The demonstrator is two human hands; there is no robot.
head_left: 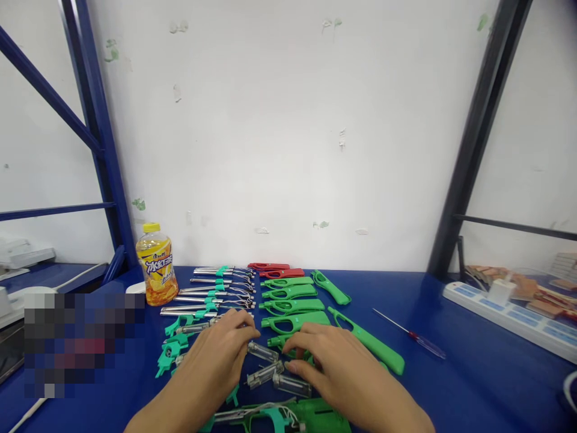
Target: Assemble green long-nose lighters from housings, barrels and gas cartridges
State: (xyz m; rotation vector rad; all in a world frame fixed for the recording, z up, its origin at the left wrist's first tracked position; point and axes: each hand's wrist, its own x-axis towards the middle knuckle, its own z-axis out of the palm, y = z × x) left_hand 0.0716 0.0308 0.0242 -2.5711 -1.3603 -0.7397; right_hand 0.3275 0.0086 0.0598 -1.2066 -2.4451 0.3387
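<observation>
My left hand (223,343) hovers at the left of several clear plastic lighter fuel tanks, its fingers loosely bent and nothing visible in them. One tank (263,352) lies just beside its fingertips. My right hand (331,361) is on the other side, thumb and forefinger apart, close to a second tank (265,374) and a third tank (292,385). Beneath my right fingers, a green lighter shell (277,341) is partly covered. At the near edge lies a green shell (322,415) with a teal piece (273,415), metal tube and wires by it.
Metal lighter tubes with teal parts (211,299) lie in a left-hand row. Green shells (291,307) and red shells (282,273) line the middle. A screwdriver (415,337) and power strip (509,319) lie right. An iced tea bottle (157,267) stands back left.
</observation>
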